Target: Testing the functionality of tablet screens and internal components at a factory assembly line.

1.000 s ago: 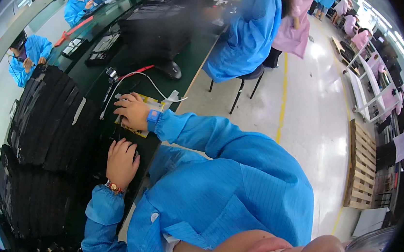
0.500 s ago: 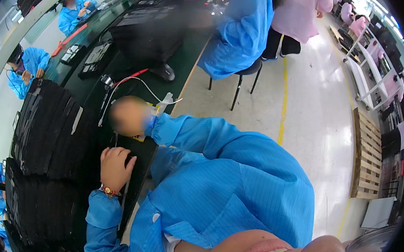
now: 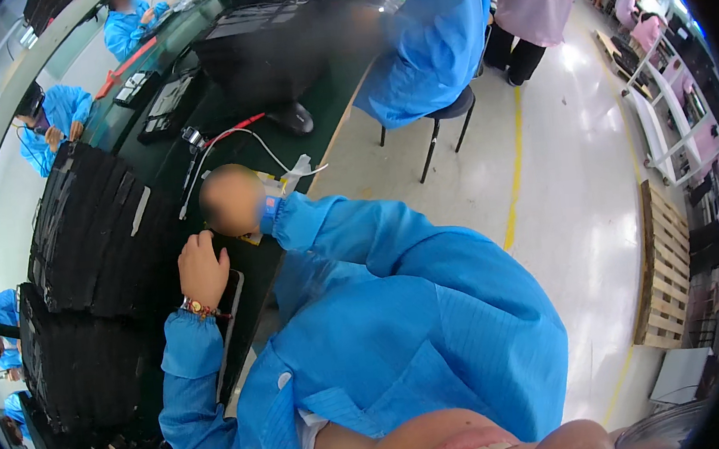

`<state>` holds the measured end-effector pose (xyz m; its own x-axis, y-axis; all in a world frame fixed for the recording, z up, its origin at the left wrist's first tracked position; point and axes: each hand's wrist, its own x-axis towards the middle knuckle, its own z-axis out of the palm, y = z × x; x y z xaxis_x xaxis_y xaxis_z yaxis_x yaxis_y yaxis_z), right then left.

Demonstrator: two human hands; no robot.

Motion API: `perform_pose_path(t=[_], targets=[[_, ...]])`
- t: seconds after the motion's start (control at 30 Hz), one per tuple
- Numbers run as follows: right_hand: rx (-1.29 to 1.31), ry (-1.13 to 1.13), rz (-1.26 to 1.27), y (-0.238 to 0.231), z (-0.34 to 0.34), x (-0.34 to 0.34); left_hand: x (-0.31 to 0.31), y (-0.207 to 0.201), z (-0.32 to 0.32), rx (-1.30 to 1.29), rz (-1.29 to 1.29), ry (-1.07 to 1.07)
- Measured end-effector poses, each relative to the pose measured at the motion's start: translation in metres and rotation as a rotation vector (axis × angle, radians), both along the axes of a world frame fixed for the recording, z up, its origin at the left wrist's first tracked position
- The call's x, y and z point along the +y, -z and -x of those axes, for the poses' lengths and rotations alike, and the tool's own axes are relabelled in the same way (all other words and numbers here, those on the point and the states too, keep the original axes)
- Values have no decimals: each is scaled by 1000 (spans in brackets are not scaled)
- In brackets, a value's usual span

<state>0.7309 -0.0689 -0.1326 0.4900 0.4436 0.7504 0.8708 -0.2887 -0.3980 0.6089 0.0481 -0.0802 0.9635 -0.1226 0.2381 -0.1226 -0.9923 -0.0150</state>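
My left hand (image 3: 202, 272), with a beaded bracelet at its wrist, rests low over the dark green bench, its thumb apart from the fingers. Its fingertips come close to my right hand (image 3: 235, 204); what lies under them is hidden. A blur covers the right hand, so its fingers cannot be made out. Beneath that hand shows the edge of a yellow item (image 3: 250, 238). A flat, dark, silver-edged object (image 3: 231, 310) lies on the bench beside my left wrist. Beyond my right hand, a white cable (image 3: 270, 153) curves near a red, pen-like lead (image 3: 236, 130).
Tall stacks of black trays (image 3: 88, 238) line the left side. A dark, rounded item (image 3: 292, 119) sits farther along the bench (image 3: 329, 136). At the far right of the bench, a co-worker in blue (image 3: 438, 52) sits on a stool (image 3: 455, 108). A wooden pallet (image 3: 663, 269) stands at right.
My left hand has moved forward, closer to my right hand, and its thumb has drawn nearer the fingers. More of the silver-edged object shows. The right hand stays nearly in place.
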Motion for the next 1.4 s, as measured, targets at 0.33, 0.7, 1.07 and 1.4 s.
perform_pose_path(t=[0.33, 0.7, 1.07, 1.4], targets=[[-46, -12, -40, 8, -7, 2, 2, 5, -15, 108, -24, -106], [-34, -19, -65, 6, -6, -1, -5, 3, -30, 102, 5, -71], [190, -31, 8, -5, -7, -9, -3, 15, -40, -16, 88, -87], [450, -107, -200, -6, -10, -9, -6, 6, -40, 16, 58, -149]])
